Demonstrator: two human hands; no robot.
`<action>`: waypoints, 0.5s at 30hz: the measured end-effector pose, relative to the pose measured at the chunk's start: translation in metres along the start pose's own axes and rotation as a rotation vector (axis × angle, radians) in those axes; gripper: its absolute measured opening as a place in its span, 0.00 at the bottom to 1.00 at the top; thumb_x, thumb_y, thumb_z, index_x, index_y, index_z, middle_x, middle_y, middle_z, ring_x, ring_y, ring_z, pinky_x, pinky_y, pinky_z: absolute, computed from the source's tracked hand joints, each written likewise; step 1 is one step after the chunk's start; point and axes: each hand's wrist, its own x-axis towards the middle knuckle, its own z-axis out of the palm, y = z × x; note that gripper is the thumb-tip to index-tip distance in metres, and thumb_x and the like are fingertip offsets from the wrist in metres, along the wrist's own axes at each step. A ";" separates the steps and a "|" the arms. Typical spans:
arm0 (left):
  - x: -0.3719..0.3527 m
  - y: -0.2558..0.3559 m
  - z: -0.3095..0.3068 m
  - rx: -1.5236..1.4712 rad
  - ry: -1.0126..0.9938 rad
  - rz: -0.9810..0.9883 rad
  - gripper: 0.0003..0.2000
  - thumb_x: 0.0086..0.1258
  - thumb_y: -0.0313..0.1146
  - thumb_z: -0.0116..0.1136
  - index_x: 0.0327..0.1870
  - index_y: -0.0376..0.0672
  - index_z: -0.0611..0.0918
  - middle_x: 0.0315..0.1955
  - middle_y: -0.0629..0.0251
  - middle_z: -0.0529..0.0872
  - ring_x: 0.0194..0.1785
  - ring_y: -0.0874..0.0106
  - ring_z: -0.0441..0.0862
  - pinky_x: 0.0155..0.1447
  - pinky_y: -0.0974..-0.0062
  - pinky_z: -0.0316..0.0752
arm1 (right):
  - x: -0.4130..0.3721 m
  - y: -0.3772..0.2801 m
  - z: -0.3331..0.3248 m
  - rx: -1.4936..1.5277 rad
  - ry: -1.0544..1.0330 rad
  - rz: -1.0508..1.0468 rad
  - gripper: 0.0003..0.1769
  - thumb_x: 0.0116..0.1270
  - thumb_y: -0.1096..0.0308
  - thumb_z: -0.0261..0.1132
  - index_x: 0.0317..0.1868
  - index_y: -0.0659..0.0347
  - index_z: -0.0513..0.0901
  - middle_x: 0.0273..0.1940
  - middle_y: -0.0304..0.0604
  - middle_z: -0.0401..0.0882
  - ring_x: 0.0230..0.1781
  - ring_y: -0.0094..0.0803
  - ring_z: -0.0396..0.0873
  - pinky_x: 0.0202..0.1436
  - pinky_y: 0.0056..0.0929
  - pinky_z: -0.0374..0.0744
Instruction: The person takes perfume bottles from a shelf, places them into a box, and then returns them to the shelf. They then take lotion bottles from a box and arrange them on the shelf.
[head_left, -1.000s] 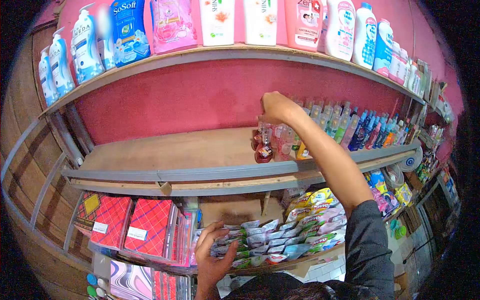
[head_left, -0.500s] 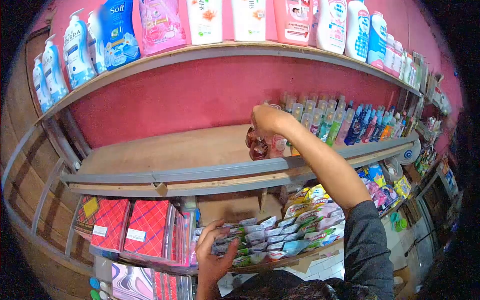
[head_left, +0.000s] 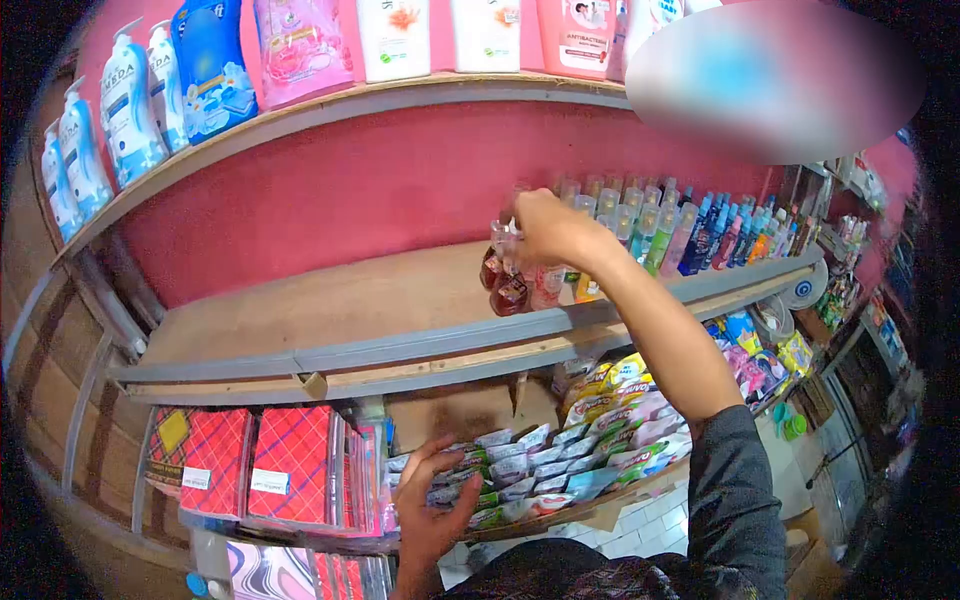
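Note:
My right hand (head_left: 548,232) reaches over the middle shelf, bent down at the left end of the rows of spray bottles (head_left: 660,240). Below its fingers stand dark red bottles (head_left: 509,294) with clear caps, and a pink bottle (head_left: 547,287) is beside them. The fingertips are partly hidden, so what they grip is unclear. My left hand (head_left: 436,505) hovers with fingers apart and holds nothing, in front of the small packets (head_left: 515,465) on the lower shelf.
Lotion bottles (head_left: 130,115) and refill pouches (head_left: 305,50) line the top shelf. The middle shelf's metal edge (head_left: 440,350) crosses the view. Red plaid books (head_left: 290,465) stand at lower left. A blurred patch covers the upper right.
The view has shifted slightly, moving the shelves down at the left and up at the right. My right hand has turned slightly by the dark red bottles; my left hand keeps its pose.

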 end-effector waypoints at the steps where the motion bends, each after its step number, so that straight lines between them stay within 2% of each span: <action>1: -0.001 -0.006 0.002 -0.028 -0.005 -0.024 0.14 0.55 0.26 0.72 0.43 0.38 0.84 0.51 0.50 0.84 0.57 0.57 0.81 0.62 0.63 0.73 | -0.009 0.001 -0.004 0.038 0.100 -0.055 0.22 0.55 0.61 0.73 0.46 0.68 0.84 0.43 0.63 0.83 0.44 0.56 0.83 0.48 0.46 0.81; 3: 0.002 -0.012 0.002 -0.032 -0.032 -0.030 0.14 0.56 0.26 0.72 0.43 0.39 0.84 0.51 0.51 0.84 0.56 0.58 0.81 0.61 0.63 0.74 | -0.037 -0.004 -0.016 0.107 0.303 -0.159 0.19 0.55 0.63 0.72 0.42 0.70 0.84 0.39 0.65 0.83 0.43 0.58 0.83 0.47 0.46 0.81; 5: 0.008 -0.015 0.003 0.008 -0.080 0.008 0.14 0.56 0.27 0.72 0.43 0.39 0.84 0.51 0.52 0.84 0.56 0.58 0.82 0.61 0.64 0.74 | -0.076 -0.008 -0.028 0.265 0.375 -0.142 0.16 0.59 0.64 0.71 0.41 0.69 0.84 0.36 0.60 0.83 0.37 0.54 0.82 0.42 0.44 0.79; 7: 0.012 -0.019 0.011 -0.070 -0.126 -0.034 0.13 0.57 0.27 0.71 0.43 0.39 0.84 0.51 0.52 0.84 0.55 0.59 0.82 0.59 0.65 0.76 | -0.123 -0.012 -0.028 0.387 0.447 -0.045 0.14 0.60 0.64 0.71 0.39 0.68 0.84 0.33 0.53 0.83 0.31 0.44 0.81 0.35 0.36 0.77; 8: 0.013 -0.021 0.016 -0.110 -0.158 -0.057 0.13 0.57 0.27 0.71 0.43 0.39 0.83 0.50 0.52 0.84 0.54 0.59 0.82 0.58 0.65 0.76 | -0.149 -0.014 -0.027 0.463 0.464 0.031 0.11 0.62 0.65 0.70 0.37 0.65 0.84 0.30 0.46 0.81 0.28 0.32 0.78 0.31 0.29 0.74; 9: 0.015 -0.023 0.022 -0.094 -0.203 -0.021 0.14 0.57 0.26 0.70 0.44 0.38 0.83 0.50 0.53 0.84 0.54 0.61 0.82 0.57 0.66 0.77 | -0.175 -0.006 -0.013 0.500 0.519 0.089 0.09 0.62 0.66 0.70 0.37 0.63 0.84 0.30 0.41 0.80 0.27 0.26 0.75 0.31 0.26 0.72; 11: 0.019 -0.028 0.036 -0.078 -0.310 0.062 0.15 0.56 0.25 0.70 0.45 0.38 0.82 0.50 0.54 0.83 0.52 0.63 0.82 0.54 0.68 0.79 | -0.230 0.008 0.014 0.526 0.609 0.189 0.06 0.62 0.68 0.70 0.36 0.62 0.84 0.30 0.41 0.80 0.26 0.26 0.75 0.30 0.27 0.72; 13: 0.014 -0.027 0.058 -0.061 -0.390 0.047 0.14 0.57 0.24 0.68 0.46 0.37 0.82 0.50 0.54 0.83 0.52 0.64 0.82 0.54 0.68 0.79 | -0.287 0.025 0.049 0.479 0.630 0.397 0.06 0.63 0.69 0.69 0.36 0.63 0.84 0.29 0.42 0.80 0.26 0.28 0.75 0.31 0.28 0.72; 15: 0.002 -0.022 0.084 -0.088 -0.476 0.038 0.14 0.58 0.24 0.68 0.46 0.37 0.82 0.50 0.55 0.83 0.51 0.65 0.82 0.54 0.69 0.79 | -0.349 0.039 0.078 0.418 0.592 0.535 0.06 0.63 0.70 0.67 0.35 0.64 0.84 0.28 0.46 0.80 0.26 0.34 0.75 0.31 0.32 0.73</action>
